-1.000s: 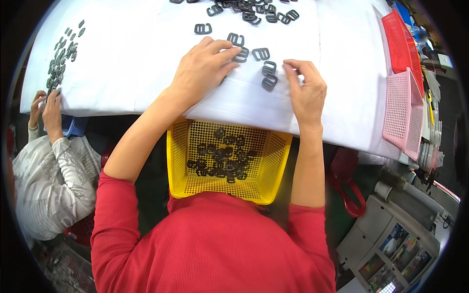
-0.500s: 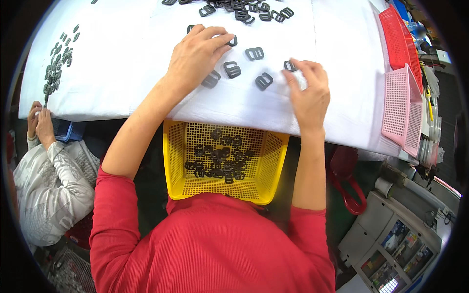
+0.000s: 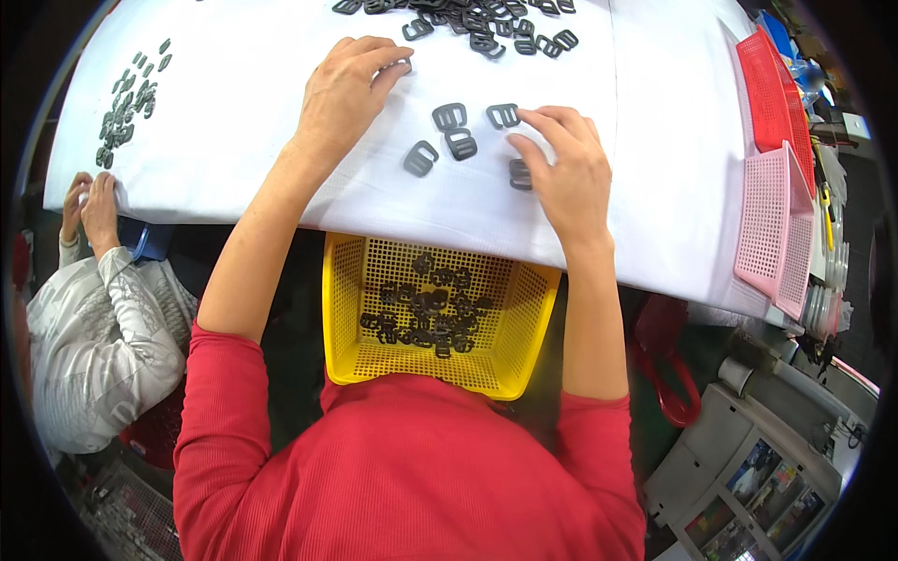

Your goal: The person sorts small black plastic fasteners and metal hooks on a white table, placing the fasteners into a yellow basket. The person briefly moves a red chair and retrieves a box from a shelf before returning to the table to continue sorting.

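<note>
My left hand (image 3: pixel 348 93) is above the white table with thumb and forefinger closed on a small dark plastic strap buckle (image 3: pixel 403 64), mostly covered by the fingers. My right hand (image 3: pixel 568 173) has its thumb and forefinger spread. Its forefinger tip reaches the edge of one dark buckle (image 3: pixel 503 115), while another buckle (image 3: pixel 521 175) lies partly under the thumb side. Between the hands rest a buckle with an open side (image 3: pixel 421 159) and two more that touch, an upper buckle (image 3: pixel 449 116) and a lower buckle (image 3: pixel 460 144).
A heap of dark buckles (image 3: pixel 482 23) lies at the far side. Below the table edge stands a yellow basket (image 3: pixel 340 309) with several buckles inside. Pink (image 3: pixel 767 215) and red baskets (image 3: pixel 772 84) line the right. Left, a co-worker's hands (image 3: pixel 94 206) are near scattered buckles (image 3: pixel 122 117).
My left hand has shifted left, and a buckle now lies near where it was. My right hand, earlier with a buckle at its fingertips, has come left and lower over the loose buckles.
</note>
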### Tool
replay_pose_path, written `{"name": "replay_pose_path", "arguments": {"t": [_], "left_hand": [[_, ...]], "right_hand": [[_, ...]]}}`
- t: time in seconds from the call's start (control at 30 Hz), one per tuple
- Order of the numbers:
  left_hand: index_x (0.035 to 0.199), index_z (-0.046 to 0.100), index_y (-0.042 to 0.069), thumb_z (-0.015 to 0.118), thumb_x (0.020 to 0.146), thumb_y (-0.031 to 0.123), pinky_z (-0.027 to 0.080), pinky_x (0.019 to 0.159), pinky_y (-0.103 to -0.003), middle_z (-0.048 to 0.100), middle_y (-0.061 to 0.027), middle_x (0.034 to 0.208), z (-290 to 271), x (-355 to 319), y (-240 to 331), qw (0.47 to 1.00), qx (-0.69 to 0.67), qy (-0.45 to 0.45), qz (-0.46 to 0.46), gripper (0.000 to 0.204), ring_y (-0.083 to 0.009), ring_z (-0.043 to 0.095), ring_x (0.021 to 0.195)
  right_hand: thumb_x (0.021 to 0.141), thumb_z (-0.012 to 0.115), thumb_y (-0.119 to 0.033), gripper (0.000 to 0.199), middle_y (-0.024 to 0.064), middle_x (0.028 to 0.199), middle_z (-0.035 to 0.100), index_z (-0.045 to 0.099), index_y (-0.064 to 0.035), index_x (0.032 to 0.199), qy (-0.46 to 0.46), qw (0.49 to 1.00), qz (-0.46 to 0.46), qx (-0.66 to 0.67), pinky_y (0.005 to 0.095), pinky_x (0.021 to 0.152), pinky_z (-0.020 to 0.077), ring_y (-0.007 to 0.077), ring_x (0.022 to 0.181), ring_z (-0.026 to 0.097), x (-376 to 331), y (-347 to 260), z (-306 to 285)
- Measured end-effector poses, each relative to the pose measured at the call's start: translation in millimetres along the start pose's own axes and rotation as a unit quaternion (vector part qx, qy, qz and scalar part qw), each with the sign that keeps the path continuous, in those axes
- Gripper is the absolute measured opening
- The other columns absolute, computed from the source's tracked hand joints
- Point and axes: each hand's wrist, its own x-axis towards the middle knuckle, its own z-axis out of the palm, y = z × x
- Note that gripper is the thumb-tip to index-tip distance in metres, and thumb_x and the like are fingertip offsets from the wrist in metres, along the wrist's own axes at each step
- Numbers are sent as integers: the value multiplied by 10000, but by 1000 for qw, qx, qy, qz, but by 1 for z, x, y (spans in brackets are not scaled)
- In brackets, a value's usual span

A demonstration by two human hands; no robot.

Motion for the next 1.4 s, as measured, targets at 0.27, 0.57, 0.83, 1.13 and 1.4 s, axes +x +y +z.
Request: {"name": "replay_pose_path", "arguments": {"t": [0.27, 0.57, 0.83, 1.13, 1.4], "left_hand": [[1047, 671, 77, 617, 834, 180, 469, 779, -296, 649, -71, 990, -4, -8, -8, 999, -25, -36, -27, 242, -214, 578, 833], [999, 675, 102, 619, 825, 262, 457, 814, -354, 632, -32, 1032, 27, 40, -9, 999, 36, -5, -7, 243, -234, 550, 959], [1046, 646, 121, 628, 809, 162, 468, 801, -334, 608, -41, 989, 3, 3, -3, 997, -5, -73, 9, 241, -213, 545, 936], [1042, 637, 98, 617, 810, 132, 456, 805, -326, 614, -52, 989, -27, -9, 13, 992, -41, -90, -74, 235, -228, 549, 933], [1049, 648, 89, 642, 797, 165, 455, 820, -312, 615, -18, 1041, -11, -13, 2, 997, 61, -9, 46, 263, -212, 540, 971]], "right_hand": [[780, 671, -218, 154, 12, 814, 627, 693, -91, 864, -124, 981, 134, 62, 351, 693, 447, 211, 846, 575, 18, -2, 10], [759, 685, -268, 283, 56, 972, 594, 675, -90, 978, -23, 997, 17, -77, 359, 740, 485, 235, 902, 559, 79, 15, 53], [718, 687, -143, 187, 7, 1004, 597, 703, -178, 900, 11, 996, -67, -66, 338, 750, 420, 200, 942, 540, 44, 14, 38], [752, 633, -78, 185, 5, 999, 588, 687, -105, 927, -31, 996, -71, -51, 324, 740, 415, 192, 927, 533, 34, 6, 24], [782, 634, -139, 149, 51, 858, 618, 688, -81, 907, -21, 997, -70, -15, 357, 710, 454, 235, 799, 587, 56, 31, 41]]}}
